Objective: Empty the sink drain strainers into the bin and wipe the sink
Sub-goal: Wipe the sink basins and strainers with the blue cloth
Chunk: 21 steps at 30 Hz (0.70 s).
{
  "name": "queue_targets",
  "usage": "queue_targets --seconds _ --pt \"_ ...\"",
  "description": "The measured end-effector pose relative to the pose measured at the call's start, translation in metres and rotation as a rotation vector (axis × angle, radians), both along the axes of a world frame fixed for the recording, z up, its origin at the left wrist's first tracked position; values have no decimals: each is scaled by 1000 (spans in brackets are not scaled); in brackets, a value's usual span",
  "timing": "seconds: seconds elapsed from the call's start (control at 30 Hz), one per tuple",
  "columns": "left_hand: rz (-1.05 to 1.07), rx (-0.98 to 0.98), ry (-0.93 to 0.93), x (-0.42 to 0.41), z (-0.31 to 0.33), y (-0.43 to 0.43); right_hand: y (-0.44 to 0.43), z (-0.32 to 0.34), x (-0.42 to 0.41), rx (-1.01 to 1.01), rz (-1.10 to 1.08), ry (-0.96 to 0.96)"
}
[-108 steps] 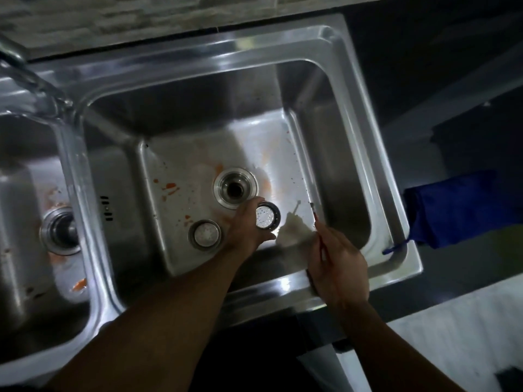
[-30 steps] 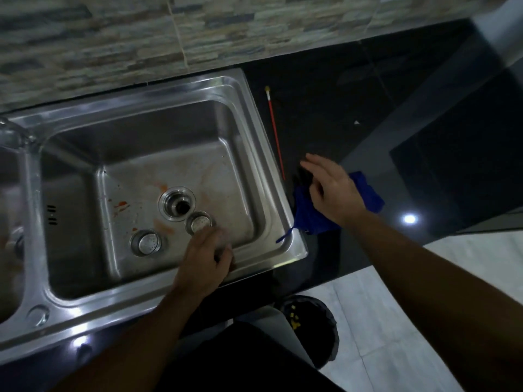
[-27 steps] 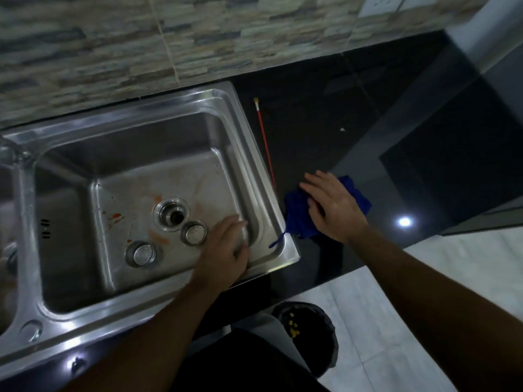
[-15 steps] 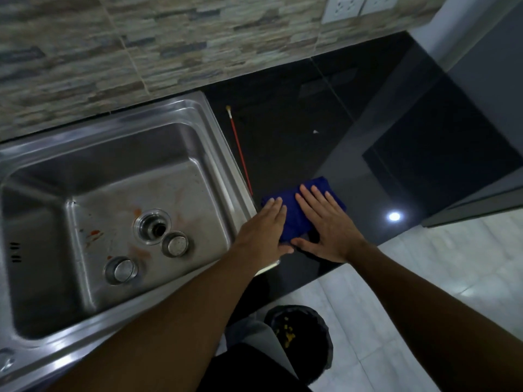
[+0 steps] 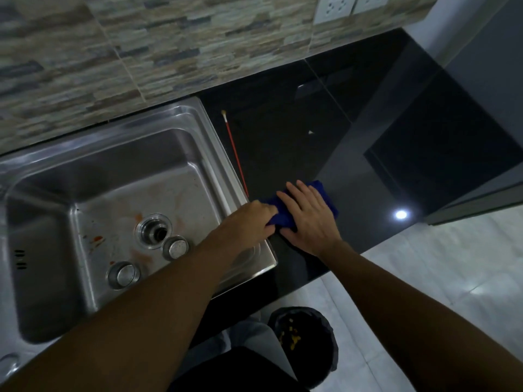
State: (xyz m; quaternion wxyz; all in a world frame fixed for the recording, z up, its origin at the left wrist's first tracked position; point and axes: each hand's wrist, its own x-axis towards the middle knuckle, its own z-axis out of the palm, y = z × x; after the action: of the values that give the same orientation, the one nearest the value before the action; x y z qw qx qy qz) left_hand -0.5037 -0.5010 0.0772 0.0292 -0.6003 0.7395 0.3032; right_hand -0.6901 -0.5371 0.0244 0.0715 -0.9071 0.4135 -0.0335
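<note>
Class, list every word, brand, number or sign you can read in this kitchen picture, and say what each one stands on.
No text can be read anywhere.
The wall sockets show no legible marking.
The sink, the blue cloth and the bin carry no visible print.

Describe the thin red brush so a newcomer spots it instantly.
Find the steel sink, then the black countertop to its right. The brush lies there along the sink's rim, pale bristle tip toward the tiled wall. It is the only thin red stick; the blue cloth at its near end is bunched.
</note>
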Motion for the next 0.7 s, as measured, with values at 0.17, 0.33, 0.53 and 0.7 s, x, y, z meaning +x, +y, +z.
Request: queue_targets --seconds 0.17,0.33,0.53,0.7 --pt "129 -73 239 25 -8 29 10 -1 3 65 128 -77" --pt "291 -124 225 59 -15 74 30 13 15 113 -2 -208" --pt "640 -153 245 138 -17 154 67 35 68 334 126 -454" --pt "901 -236 233 210 -15 246 112 51 153 405 219 -543"
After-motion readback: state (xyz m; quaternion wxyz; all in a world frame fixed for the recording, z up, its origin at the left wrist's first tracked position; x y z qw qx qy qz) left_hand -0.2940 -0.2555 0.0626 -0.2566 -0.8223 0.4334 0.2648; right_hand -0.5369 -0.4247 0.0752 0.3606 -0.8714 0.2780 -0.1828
